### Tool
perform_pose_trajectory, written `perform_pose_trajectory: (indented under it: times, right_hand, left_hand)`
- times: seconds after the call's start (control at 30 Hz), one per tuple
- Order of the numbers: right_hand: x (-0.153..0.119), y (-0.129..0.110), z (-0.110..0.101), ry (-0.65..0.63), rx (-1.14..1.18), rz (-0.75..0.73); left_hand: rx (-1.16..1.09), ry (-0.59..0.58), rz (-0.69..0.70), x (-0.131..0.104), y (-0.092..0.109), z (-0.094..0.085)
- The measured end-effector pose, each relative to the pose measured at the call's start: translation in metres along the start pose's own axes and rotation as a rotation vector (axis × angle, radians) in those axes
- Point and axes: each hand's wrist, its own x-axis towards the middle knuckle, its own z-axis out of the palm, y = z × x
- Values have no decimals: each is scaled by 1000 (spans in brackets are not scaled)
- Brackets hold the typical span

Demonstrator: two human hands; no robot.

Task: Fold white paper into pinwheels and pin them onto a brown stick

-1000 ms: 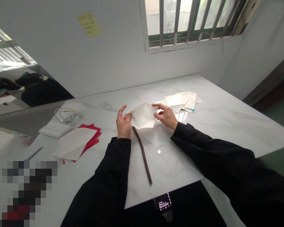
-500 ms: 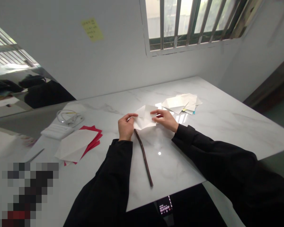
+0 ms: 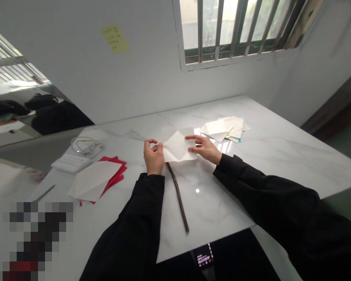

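A white sheet of paper [image 3: 178, 146] with creases lies between my hands over the table. My left hand [image 3: 154, 157] pinches its left edge between thumb and curled fingers. My right hand [image 3: 206, 149] is at the right side, its thumb and fingers parted but both touching the paper. Just below the paper's lower left edge starts a thin dark brown stick [image 3: 178, 195], which runs down toward the table's front edge.
On the left, red sheets [image 3: 114, 179] lie under a white folded paper [image 3: 95, 177], near a white box [image 3: 71, 163], a coiled cable [image 3: 89, 146] and a thin dark tool [image 3: 45, 192]. More white papers [image 3: 225, 128] lie at the back right. A phone [image 3: 204, 256] shows below the front edge.
The paper has opened out flatter and now shows a diamond-shaped centre. My left hand has shifted slightly left, its fingers more curled. My right hand has barely moved.
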Motion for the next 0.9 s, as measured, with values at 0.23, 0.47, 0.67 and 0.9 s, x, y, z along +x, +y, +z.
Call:
perform_pose_trajectory:
  times: [0.23,0.47,0.67,0.9]
  right_hand:
    - [1,-4,-2,50,132,50]
    - [3,-1,-2,-17,315,110]
    - [3,-2,-3,-96,458,134]
    - [-1,-2,-3,-246,522,195]
  left_hand:
    - [18,-150,80,3,-4,2]
    - [-316,-226,-259,0,4,5]
    - [-495,-345,-487,2,15,-4]
    - [-535,-549,-669,1,21,-9]
